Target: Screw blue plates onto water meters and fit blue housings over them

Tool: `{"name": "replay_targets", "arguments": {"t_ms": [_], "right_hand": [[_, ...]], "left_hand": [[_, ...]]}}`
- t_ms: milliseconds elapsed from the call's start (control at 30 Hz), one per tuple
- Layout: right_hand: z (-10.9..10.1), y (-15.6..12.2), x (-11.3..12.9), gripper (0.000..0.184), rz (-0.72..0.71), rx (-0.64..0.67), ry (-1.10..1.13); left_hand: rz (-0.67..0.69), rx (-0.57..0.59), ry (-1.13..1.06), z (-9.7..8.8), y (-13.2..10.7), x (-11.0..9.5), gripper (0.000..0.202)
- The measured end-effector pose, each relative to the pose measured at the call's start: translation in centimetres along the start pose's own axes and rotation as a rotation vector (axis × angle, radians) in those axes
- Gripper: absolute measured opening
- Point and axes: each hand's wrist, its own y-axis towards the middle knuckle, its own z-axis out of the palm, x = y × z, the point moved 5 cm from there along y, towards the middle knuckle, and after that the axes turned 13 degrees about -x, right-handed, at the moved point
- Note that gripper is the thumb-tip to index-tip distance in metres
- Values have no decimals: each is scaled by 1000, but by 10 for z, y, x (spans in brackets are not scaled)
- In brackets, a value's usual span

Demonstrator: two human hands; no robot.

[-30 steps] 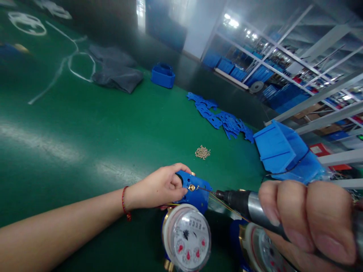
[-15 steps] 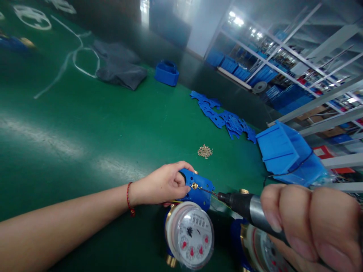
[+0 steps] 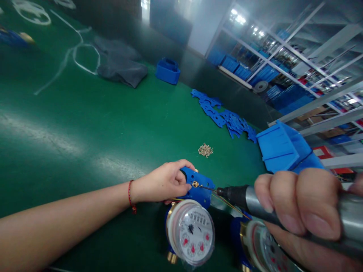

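My left hand (image 3: 164, 183) is closed on the edge of a blue plastic plate (image 3: 200, 194), thumb and fingertips beside a brass-coloured round fitting (image 3: 195, 184). My right hand (image 3: 300, 200) wraps round an electric screwdriver (image 3: 255, 200). Its thin bit points left, with the tip at or very near the brass fitting; contact is hard to tell. Just below the plate sits a water meter (image 3: 195, 234) with a white dial and red pointers. A second water meter (image 3: 261, 241) is partly hidden under my right hand. Thin yellow and dark wires (image 3: 229, 204) run by the plate.
A small pile of screws (image 3: 205, 150) lies on the green table (image 3: 113, 124) beyond the plate. Farther off are several blue plates (image 3: 224, 115), a small blue container (image 3: 168, 71), a grey cloth (image 3: 121, 68) and white cord (image 3: 79, 45). A blue bin (image 3: 283, 147) stands at right.
My right hand and the screwdriver have shifted slightly up and left, and more of the tool's body shows at right. My left hand keeps its hold on the plate.
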Motion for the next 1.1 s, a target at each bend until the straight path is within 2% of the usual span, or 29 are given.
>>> {"name": "replay_targets", "arguments": {"t_ms": [133, 267, 533, 667, 933, 1100], "right_hand": [[16, 6, 5, 39, -54, -36, 134], [27, 9, 7, 27, -33, -75, 157], [30, 9, 7, 31, 23, -167, 85], [28, 5, 7, 26, 13, -216, 78], [30, 10, 4, 25, 62, -122, 127], [26, 11, 4, 23, 55, -111, 160]], "left_hand": [[-12, 4, -17, 0, 1, 0, 34], [-35, 13, -16, 1, 1, 0, 33], [-15, -15, -8, 2, 2, 0, 32], [-10, -14, 3, 2, 2, -1, 34], [-11, -8, 6, 3, 2, 0, 31], [1, -10, 0, 3, 2, 1, 31]]}}
